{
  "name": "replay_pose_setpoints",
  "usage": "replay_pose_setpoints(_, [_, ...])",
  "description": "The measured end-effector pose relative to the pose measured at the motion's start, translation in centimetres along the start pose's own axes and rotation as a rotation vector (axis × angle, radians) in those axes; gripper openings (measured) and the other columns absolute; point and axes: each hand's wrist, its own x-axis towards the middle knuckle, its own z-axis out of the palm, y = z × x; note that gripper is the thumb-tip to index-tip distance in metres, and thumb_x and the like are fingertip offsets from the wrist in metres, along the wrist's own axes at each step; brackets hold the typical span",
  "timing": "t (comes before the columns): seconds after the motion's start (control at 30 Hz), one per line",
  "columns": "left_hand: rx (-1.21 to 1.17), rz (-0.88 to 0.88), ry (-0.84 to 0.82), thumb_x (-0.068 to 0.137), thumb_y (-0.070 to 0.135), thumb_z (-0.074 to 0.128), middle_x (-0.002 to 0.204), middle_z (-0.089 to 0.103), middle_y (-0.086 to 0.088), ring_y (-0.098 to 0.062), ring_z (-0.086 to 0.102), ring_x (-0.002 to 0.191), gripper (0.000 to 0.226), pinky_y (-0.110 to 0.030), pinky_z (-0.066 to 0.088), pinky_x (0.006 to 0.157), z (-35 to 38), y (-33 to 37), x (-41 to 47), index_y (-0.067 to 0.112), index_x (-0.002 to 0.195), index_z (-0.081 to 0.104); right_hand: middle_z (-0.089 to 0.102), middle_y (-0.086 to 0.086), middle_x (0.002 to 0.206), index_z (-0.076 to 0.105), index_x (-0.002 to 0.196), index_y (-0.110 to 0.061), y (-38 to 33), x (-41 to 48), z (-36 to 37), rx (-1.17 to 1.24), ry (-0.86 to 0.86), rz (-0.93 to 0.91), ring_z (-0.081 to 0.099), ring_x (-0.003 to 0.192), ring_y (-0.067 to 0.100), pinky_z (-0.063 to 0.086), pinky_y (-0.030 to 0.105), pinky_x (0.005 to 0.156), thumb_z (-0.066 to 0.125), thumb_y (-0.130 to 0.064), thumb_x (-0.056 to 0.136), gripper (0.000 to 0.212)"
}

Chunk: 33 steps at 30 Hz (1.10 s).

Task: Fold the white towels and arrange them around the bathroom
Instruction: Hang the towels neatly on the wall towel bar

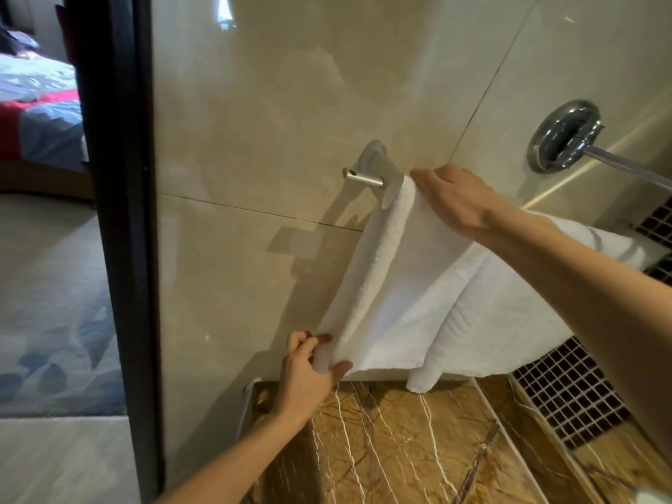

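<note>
we saw the white towel (pixel 411 285) hanging over a wall rail, its thick terry cloth doubled into long, soft folds that fanned out toward the bottom hem. the rail itself lay hidden under the cloth; only its brushed metal bracket (pixel 374 169), a round plate with a short tube end, showed at the left. whether the folds further right were the same cloth or a second one, we could not tell.

the left hand (pixel 309 372) pinched the towel's lower left edge, thumb in front and curled fingers behind, clamped on the rolled border. the right hand (pixel 451 198) lay on top of the towel just beside the bracket, fingers together and bent over the crest of the fold; their tips were out of sight behind it.

the wall tiles (pixel 291 103) were large, glossy and cream, with thin joints. a round chrome fitting (pixel 563 136) sat to the right with a slim rod (pixel 632 165) running off. below lay brown marble (pixel 381 449) with pale veins and a dark mosaic (pixel 567 401) of small squares. a dark door frame (pixel 120 212) stood at the left.
</note>
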Motion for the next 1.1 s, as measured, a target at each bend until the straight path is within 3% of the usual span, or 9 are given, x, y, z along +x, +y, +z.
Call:
replay_pose_setpoints(0.13, [0.003, -0.05, -0.017, 0.07, 0.035, 0.079, 0.124, 0.038, 0.018, -0.01, 0.053, 0.105, 0.04, -0.027, 0.05, 0.093, -0.5, -0.8, 0.4, 0.036, 0.104, 0.059, 0.058, 0.01, 0.093, 0.061, 0.095, -0.008, 0.2, -1.2, 0.5, 0.028, 0.069, -0.092, 0.052, 0.087, 0.031, 0.032, 0.035, 0.074, 0.02, -0.047, 0.1, 0.057])
replay_pose_setpoints(0.2, [0.038, -0.061, -0.089, 0.075, 0.036, 0.075, 0.125, 0.034, 0.025, -0.002, 0.046, 0.11, 0.027, -0.023, 0.04, 0.1, -0.4, -1.3, 0.3, 0.041, 0.097, 0.059, 0.058, 0.006, 0.092, 0.058, 0.094, -0.012, 0.3, -2.1, 1.0, 0.056, 0.136, -0.156, 0.053, 0.088, 0.03, 0.03, 0.034, 0.075, 0.018, -0.047, 0.097, 0.053])
replay_pose_setpoints(0.33, [0.076, -0.104, -0.178, 0.083, 0.038, 0.066, 0.125, 0.036, 0.024, 0.001, 0.033, 0.121, 0.014, -0.02, 0.023, 0.098, 0.5, -2.3, 0.6, 0.03, 0.094, 0.068, 0.058, 0.007, 0.11, 0.055, 0.117, -0.016, 0.7, -3.5, 1.8, 0.0, 0.215, -0.196, 0.05, 0.101, 0.028, 0.024, 0.031, 0.08, 0.018, -0.047, 0.095, 0.053])
replay_pose_setpoints(0.57, [0.108, -0.163, -0.181, 0.083, 0.032, 0.07, 0.148, 0.034, 0.004, -0.014, 0.036, 0.133, 0.014, -0.019, 0.027, 0.101, 1.3, -2.7, 2.2, 0.018, 0.086, 0.07, 0.06, 0.007, 0.112, 0.056, 0.122, -0.016, 0.5, -4.0, 0.9, 0.119, 0.165, -0.212, 0.054, 0.101, 0.027, 0.043, 0.049, 0.089, 0.032, -0.042, 0.1, 0.042])
replay_pose_setpoints(0.67, [0.135, -0.173, -0.133, 0.084, 0.032, 0.069, 0.143, 0.042, 0.0, -0.016, 0.043, 0.128, 0.024, -0.016, 0.028, 0.097, 1.6, -2.9, 2.8, 0.011, 0.096, 0.072, 0.062, 0.004, 0.112, 0.059, 0.122, -0.017, 0.3, -4.2, 0.4, 0.184, 0.183, -0.193, 0.056, 0.101, 0.023, 0.047, 0.044, 0.087, 0.037, -0.041, 0.099, 0.04])
replay_pose_setpoints(0.77, [0.17, -0.143, -0.104, 0.086, 0.032, 0.067, 0.129, 0.055, -0.003, -0.01, 0.052, 0.108, 0.027, -0.009, 0.038, 0.086, 1.7, -2.8, 2.8, 0.009, 0.1, 0.072, 0.063, 0.005, 0.118, 0.057, 0.126, -0.016, 0.0, -4.1, 0.0, 0.207, 0.218, -0.176, 0.057, 0.106, 0.021, 0.047, 0.042, 0.089, 0.04, -0.037, 0.099, 0.039])
replay_pose_setpoints(0.9, [0.206, -0.128, -0.075, 0.086, 0.032, 0.066, 0.124, 0.057, -0.005, -0.018, 0.057, 0.109, 0.029, -0.023, 0.045, 0.092, 2.1, -3.0, 2.8, 0.007, 0.099, 0.073, 0.063, 0.005, 0.115, 0.06, 0.123, -0.014, 0.2, -3.9, -0.3, 0.201, 0.205, -0.145, 0.058, 0.103, 0.021, 0.048, 0.042, 0.087, 0.043, -0.031, 0.1, 0.033])
replay_pose_setpoints(1.0, [0.208, -0.14, -0.071, 0.086, 0.031, 0.066, 0.125, 0.055, -0.003, -0.02, 0.056, 0.112, 0.027, -0.025, 0.047, 0.095, 2.4, -3.4, 2.5, 0.008, 0.099, 0.073, 0.064, 0.003, 0.109, 0.062, 0.117, -0.015, 0.4, -4.2, -0.4, 0.182, 0.198, -0.146, 0.058, 0.099, 0.021, 0.046, 0.036, 0.082, 0.043, -0.03, 0.099, 0.03])
replay_pose_setpoints(1.1, [0.176, -0.149, -0.051, 0.087, 0.027, 0.065, 0.118, 0.056, 0.0, -0.014, 0.057, 0.101, 0.022, -0.022, 0.051, 0.087, 2.4, -3.7, 2.1, 0.008, 0.096, 0.072, 0.064, 0.001, 0.109, 0.061, 0.118, -0.015, 0.6, -4.5, -0.4, 0.181, 0.185, -0.141, 0.057, 0.097, 0.02, 0.043, 0.033, 0.08, 0.043, -0.032, 0.099, 0.031])
